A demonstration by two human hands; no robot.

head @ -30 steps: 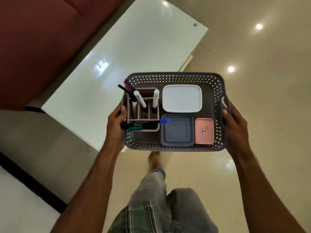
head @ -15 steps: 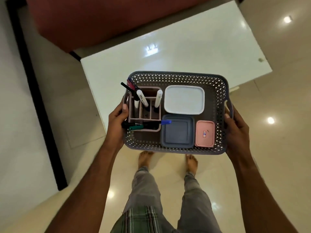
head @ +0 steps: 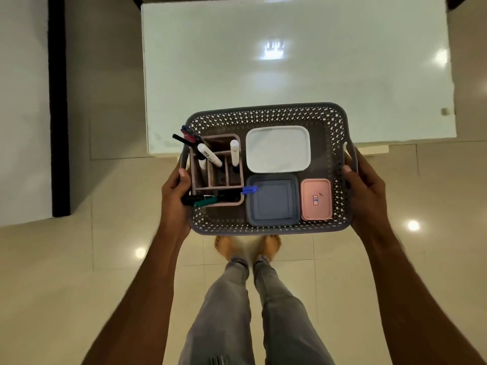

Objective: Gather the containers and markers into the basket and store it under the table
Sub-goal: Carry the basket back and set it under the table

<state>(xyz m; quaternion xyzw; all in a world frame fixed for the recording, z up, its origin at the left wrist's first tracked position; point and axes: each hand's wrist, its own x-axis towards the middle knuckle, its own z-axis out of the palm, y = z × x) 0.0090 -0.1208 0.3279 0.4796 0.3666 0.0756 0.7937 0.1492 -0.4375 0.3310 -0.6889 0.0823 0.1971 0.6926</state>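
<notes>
I hold a grey perforated basket in the air, level, over the near edge of a white table. My left hand grips its left rim and my right hand grips its right handle. Inside stand a white lidded container, a blue-grey lidded container and a small pink lidded container. At the basket's left, a pink divided holder carries several markers, some upright and some lying across its front.
Glossy beige floor tiles lie below, with my bare feet and grey trousers beneath the basket. A black strip runs along the floor at the left. A small grey object sits near the table's right corner.
The view has swung round so the table now lies squarely ahead of me. The basket stays held in both hands, and my feet have come together under it.
</notes>
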